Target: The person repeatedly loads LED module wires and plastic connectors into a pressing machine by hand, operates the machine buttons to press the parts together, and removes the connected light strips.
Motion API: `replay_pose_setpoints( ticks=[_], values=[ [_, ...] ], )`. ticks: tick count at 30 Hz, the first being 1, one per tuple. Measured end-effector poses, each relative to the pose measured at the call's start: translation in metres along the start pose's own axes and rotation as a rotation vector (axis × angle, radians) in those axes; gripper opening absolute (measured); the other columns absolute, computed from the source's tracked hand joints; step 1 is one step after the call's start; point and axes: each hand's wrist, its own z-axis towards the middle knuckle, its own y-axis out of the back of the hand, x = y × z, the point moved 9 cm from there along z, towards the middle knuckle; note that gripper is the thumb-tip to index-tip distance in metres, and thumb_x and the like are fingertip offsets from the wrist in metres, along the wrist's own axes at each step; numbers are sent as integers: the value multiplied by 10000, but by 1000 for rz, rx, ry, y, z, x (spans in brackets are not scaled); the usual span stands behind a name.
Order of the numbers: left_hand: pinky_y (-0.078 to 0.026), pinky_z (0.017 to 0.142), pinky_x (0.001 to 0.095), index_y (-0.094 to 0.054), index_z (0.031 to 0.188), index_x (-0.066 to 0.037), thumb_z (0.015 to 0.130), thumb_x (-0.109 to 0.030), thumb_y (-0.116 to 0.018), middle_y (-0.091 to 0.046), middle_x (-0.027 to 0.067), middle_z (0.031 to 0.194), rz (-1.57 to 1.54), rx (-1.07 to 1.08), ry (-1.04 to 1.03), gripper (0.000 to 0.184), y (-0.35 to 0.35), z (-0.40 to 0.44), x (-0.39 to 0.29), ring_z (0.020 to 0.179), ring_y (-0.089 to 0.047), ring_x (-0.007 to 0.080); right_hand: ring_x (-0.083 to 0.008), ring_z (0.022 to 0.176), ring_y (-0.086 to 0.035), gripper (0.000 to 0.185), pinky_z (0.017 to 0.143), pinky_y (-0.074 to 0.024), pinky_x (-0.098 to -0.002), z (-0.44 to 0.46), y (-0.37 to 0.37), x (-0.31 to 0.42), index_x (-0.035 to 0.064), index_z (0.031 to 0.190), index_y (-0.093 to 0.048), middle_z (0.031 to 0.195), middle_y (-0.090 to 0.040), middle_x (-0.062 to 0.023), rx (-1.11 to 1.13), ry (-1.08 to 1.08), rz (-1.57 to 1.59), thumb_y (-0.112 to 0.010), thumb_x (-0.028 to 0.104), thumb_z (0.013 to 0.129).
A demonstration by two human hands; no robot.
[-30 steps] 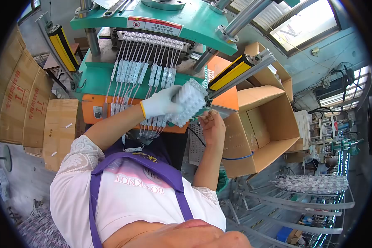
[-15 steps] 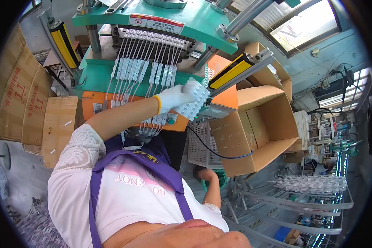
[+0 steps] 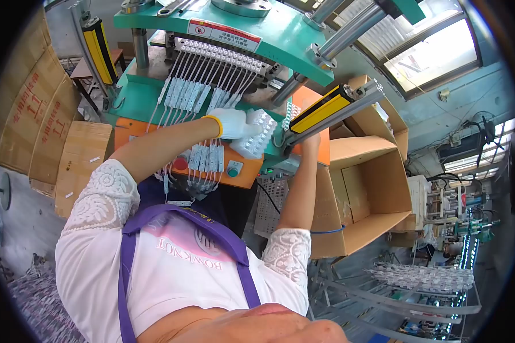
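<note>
My left hand (image 3: 234,123), in a white glove with a yellow cuff, is closed on a white knobbly plastic sheet (image 3: 256,135) with rows of raised bumps. It holds the sheet above the front of a green press (image 3: 303,54). Close by, strings of white LED-like modules (image 3: 186,94) on wires hang from a row of white pieces (image 3: 220,52) in the press. My bare right hand (image 3: 311,142) is raised beside the orange housing, near the yellow guard bar. Its fingers are hidden behind the bar's metal post.
An open cardboard box (image 3: 372,188) stands to the right of the press. Flattened cartons (image 3: 86,160) lean at the left. A second yellow guard bar (image 3: 100,51) rises at the press's left. The orange front panel (image 3: 243,168) carries buttons. A rack (image 3: 418,303) holds bundled white pieces at right.
My right hand has come up from beside the green basket to the orange housing. My left hand has shifted slightly left with the white sheet. The whole view has also shifted slightly.
</note>
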Motion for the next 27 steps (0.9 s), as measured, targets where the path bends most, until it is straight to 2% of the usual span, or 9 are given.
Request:
replay_pose_setpoints(
  ticks=[7,9,11,12,14,18,23,25,27],
  values=[
    [-517,877,458,-727,1066,12,921,-711,-289,-680,242,1121,191,4,-53,858,1,19,9,1029,-670,367,-377,1209,-580,692,972,-480,-467,65,-29,-39,123,1369,-556,1330,-587,-239,-9,-137,173,-598,582,853],
    [-553,793,440,-709,1097,38,927,-684,-351,-672,250,1122,-132,264,82,823,-3,-3,2,954,-699,333,-366,1217,-576,665,962,-488,-463,58,-23,-35,120,1357,-565,1328,-592,-225,86,-118,203,-609,552,853],
    [-584,703,408,-643,1200,69,934,-626,-440,-672,254,1093,-474,201,67,772,-15,3,3,863,-717,313,-354,1241,-558,599,956,-494,-460,41,-9,-23,114,1300,-602,1311,-612,-186,258,-140,73,-632,504,847],
    [-600,637,360,-678,1010,120,946,-532,-490,-718,199,932,-574,119,60,681,-21,12,4,762,-720,279,-350,1254,-547,557,958,-493,-459,34,0,-20,110,1258,-628,1295,-627,-161,306,-148,-31,-642,482,843],
    [-597,588,363,-636,1079,139,935,-540,-501,-708,216,911,-674,90,26,707,-37,28,5,691,-711,289,-354,1247,-548,517,982,-469,-479,7,30,-15,112,1181,-651,1245,-647,-153,-80,-197,-183,-649,494,833],
    [-570,483,326,-635,992,134,934,-551,-498,-693,200,818,-956,89,42,700,-51,27,-3,596,-681,242,-397,1231,-541,581,985,-462,-501,-24,27,-5,117,1189,-652,1248,-642,-171,-53,-93,-498,-721,508,764],
    [-564,689,319,-483,1369,-73,964,-362,-571,-605,147,1174,-1359,156,-25,506,-64,-17,1,786,-612,187,-405,1191,-552,642,956,-473,-505,-48,37,-20,60,1213,-629,1212,-624,-247,33,-41,-286,-769,444,717],
    [-557,814,314,-441,1426,-13,960,-319,-581,-598,130,1228,-1420,62,19,574,-70,-33,12,1017,-627,221,-402,1157,-565,648,972,-463,-504,-59,48,-9,31,1234,-604,1213,-598,-253,-155,121,-269,-782,382,719],
    [-562,864,336,-437,1423,20,972,-278,-569,-601,141,1258,-1519,57,-52,556,-76,-45,21,1039,-637,230,-393,1154,-563,635,1009,-445,-468,-77,54,-3,12,1259,-570,1210,-582,-235,-157,99,-279,-780,305,735]
  ],
)
